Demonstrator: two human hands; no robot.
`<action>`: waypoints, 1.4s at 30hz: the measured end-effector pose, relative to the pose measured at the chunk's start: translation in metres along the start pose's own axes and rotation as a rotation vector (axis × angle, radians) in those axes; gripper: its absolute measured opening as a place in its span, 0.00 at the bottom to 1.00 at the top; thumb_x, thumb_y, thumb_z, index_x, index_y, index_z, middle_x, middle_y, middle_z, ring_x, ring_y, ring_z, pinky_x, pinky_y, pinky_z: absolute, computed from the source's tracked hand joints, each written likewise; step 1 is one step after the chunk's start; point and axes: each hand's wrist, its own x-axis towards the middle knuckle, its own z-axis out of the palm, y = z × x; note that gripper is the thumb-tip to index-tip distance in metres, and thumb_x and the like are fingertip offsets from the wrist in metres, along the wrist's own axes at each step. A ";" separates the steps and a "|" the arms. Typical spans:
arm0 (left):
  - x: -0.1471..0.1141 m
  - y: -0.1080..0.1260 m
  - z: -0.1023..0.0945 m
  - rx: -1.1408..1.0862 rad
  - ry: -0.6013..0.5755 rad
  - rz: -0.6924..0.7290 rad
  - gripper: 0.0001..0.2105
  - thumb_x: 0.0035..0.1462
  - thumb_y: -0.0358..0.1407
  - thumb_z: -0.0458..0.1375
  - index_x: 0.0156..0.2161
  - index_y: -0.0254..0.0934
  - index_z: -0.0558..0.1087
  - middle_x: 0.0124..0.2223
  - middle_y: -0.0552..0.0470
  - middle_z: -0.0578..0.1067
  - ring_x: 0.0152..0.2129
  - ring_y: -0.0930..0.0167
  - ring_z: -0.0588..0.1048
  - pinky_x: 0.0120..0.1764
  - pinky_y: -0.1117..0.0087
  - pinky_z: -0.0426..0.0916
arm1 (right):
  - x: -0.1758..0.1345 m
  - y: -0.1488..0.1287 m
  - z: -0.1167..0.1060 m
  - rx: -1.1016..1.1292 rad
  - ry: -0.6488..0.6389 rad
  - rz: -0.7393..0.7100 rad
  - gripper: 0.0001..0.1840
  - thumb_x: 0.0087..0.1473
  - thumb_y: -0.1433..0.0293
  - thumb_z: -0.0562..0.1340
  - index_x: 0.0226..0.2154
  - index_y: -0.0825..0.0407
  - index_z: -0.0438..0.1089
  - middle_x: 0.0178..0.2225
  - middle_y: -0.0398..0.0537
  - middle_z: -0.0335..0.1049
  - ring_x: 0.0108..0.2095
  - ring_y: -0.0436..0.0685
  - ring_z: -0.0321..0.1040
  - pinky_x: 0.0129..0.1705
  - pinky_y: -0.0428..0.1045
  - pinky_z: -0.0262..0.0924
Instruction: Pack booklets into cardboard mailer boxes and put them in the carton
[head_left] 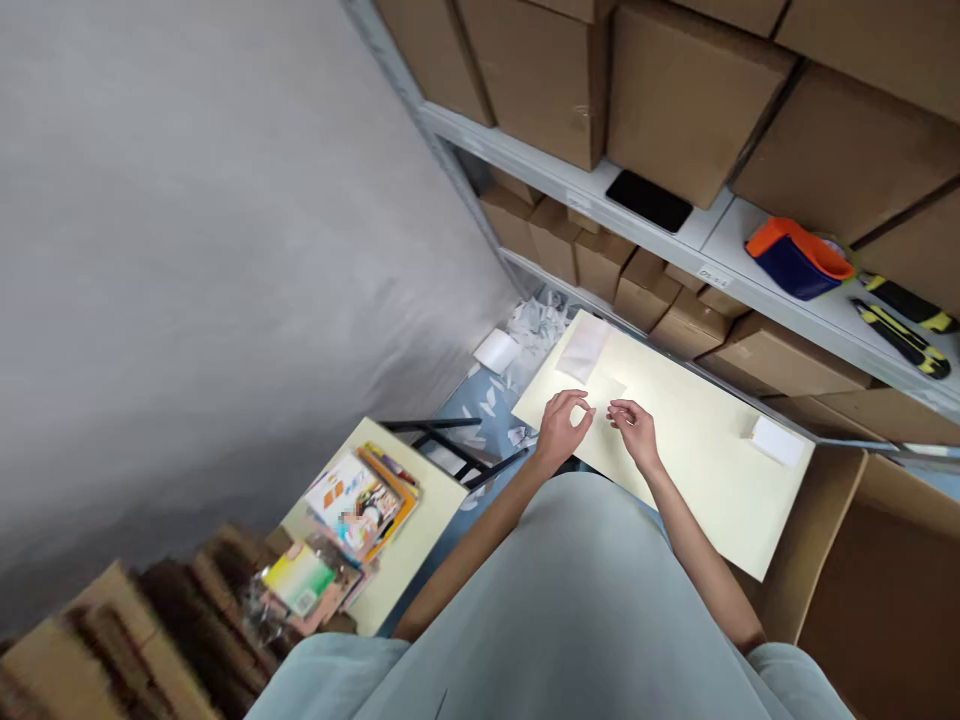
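Both my hands are above the pale yellow table (pixel 705 440), a short gap between them. My left hand (pixel 561 430) is closed in a pinch, thumb and index finger curved round to meet. My right hand (pixel 634 430) has curled fingers, pinched together and pointing toward the left one. A faint, clear patch (pixel 616 388) shows on the tabletop just beyond the fingers; whether either hand holds part of it is too small to tell. Farther off lies a flat, translucent pouch (pixel 585 348). A small white stack or box (pixel 777 441) sits at the table's right end.
A shelf with cardboard boxes (pixel 697 100) rises behind, bearing a black phone (pixel 649 201), an orange-and-blue pouch (pixel 799 258) and cutters (pixel 900 335). At left, packets (pixel 356 505) lie on a side table (pixel 427 490). An open carton (pixel 825 530) stands right. Paper scraps (pixel 536 325) litter the floor.
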 end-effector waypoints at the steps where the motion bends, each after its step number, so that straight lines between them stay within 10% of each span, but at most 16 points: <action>1: -0.011 0.009 -0.005 0.001 0.062 -0.010 0.02 0.67 0.33 0.65 0.40 0.42 0.77 0.53 0.46 0.83 0.55 0.60 0.81 0.61 0.54 0.72 | -0.007 -0.003 0.000 -0.004 -0.041 -0.011 0.27 0.53 0.44 0.71 0.41 0.48 0.80 0.40 0.54 0.85 0.41 0.64 0.84 0.45 0.59 0.79; 21: -0.268 0.093 -0.131 0.042 0.980 -0.229 0.04 0.66 0.30 0.65 0.42 0.41 0.82 0.49 0.45 0.86 0.49 0.64 0.84 0.56 0.60 0.78 | -0.176 -0.052 0.133 -0.139 -0.980 -0.208 0.33 0.50 0.39 0.76 0.43 0.50 0.84 0.43 0.57 0.87 0.41 0.67 0.85 0.45 0.57 0.81; 31: -0.453 0.105 -0.271 0.242 1.412 -0.211 0.06 0.72 0.36 0.61 0.43 0.41 0.81 0.49 0.44 0.85 0.50 0.64 0.83 0.56 0.58 0.77 | -0.346 -0.097 0.270 -0.156 -1.311 -0.466 0.29 0.56 0.40 0.74 0.41 0.49 0.83 0.37 0.54 0.85 0.38 0.63 0.83 0.44 0.56 0.79; 42: -0.679 0.070 -0.379 0.277 1.712 -0.322 0.11 0.73 0.43 0.61 0.50 0.42 0.82 0.59 0.43 0.82 0.60 0.60 0.80 0.65 0.51 0.73 | -0.543 -0.063 0.423 -0.108 -1.518 -0.576 0.28 0.59 0.40 0.71 0.46 0.46 0.83 0.46 0.54 0.86 0.48 0.65 0.83 0.54 0.60 0.78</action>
